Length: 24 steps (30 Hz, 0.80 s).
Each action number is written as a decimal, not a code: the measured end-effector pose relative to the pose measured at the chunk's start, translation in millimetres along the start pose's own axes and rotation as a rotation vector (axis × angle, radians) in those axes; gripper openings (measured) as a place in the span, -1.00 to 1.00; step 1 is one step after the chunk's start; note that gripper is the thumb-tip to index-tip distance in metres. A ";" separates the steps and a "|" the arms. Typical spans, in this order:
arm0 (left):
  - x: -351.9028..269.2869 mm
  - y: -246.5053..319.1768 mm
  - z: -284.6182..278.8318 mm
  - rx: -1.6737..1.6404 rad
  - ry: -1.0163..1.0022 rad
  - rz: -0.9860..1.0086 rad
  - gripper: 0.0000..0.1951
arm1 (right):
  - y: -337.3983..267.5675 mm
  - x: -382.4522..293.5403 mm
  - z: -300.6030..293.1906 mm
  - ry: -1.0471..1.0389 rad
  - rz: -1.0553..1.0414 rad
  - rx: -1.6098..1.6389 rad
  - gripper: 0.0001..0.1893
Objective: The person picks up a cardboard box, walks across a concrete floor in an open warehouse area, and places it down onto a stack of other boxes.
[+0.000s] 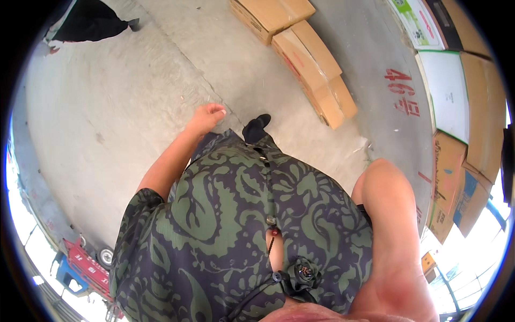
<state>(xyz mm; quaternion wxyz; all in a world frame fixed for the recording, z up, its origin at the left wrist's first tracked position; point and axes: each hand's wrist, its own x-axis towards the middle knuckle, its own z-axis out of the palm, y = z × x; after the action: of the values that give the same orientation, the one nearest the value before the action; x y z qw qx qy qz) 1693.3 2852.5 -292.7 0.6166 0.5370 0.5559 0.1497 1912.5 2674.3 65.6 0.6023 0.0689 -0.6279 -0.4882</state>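
Observation:
My left hand (pixel 207 117) hangs in front of me over the concrete floor, its fingers loosely curled. Nothing shows in it, and it touches nothing. Near it are the hem of my green and black patterned shirt (pixel 225 201) and my black shoe (pixel 256 128). My right arm is bent with the elbow out to the side; the right hand is out of view. Ahead and to the right, closed cardboard boxes (pixel 307 58) lie on the floor in a curved row, with another box (pixel 277 14) at its far end.
At the right edge stand stacked cartons, among them a white one (pixel 446 94) and a brown one with writing (pixel 448 161). Red painted marks (pixel 402 92) lie on the grey floor. Part of a person in black clothing (pixel 90 22) shows upper left. A red and blue vehicle (pixel 86 265) stands lower left.

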 end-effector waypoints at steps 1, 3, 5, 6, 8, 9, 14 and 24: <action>2.0 0.7 1.5 0.024 -0.037 0.020 -0.67 | -2.5 2.4 -1.6 -0.024 -0.025 0.017 -0.50; 2.0 -1.7 -1.3 -0.009 -0.004 0.056 -0.67 | -11.1 3.5 -1.0 0.004 0.104 0.080 -0.51; 3.3 1.6 1.9 -0.011 0.004 0.105 -0.68 | -7.6 0.5 -2.1 0.060 0.059 -0.031 -0.58; 3.5 1.1 1.5 0.009 0.019 0.087 -0.68 | -1.5 -3.4 3.3 0.126 -0.015 -0.137 -0.61; 5.1 -1.3 -1.1 0.030 0.031 0.078 -0.68 | 0.0 1.1 1.4 0.093 -0.020 -0.163 -0.64; 6.8 -3.4 -3.0 0.031 0.029 0.072 -0.68 | -0.5 4.6 0.4 0.059 -0.014 -0.184 -0.66; 23.5 -26.2 -3.9 -0.031 0.062 0.101 -0.71 | -24.1 6.6 -4.9 0.015 0.310 1.264 -0.73; 45.9 -8.9 3.5 -0.210 0.080 0.044 -0.74 | 13.9 -3.0 34.5 0.408 -0.275 -0.128 -0.76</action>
<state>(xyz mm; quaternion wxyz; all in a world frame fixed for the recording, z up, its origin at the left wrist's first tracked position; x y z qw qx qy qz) 1708.1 2883.2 -324.8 0.6433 0.4750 0.5496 0.2419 1891.8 2701.8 80.1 0.6475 0.2124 -0.4458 -0.5804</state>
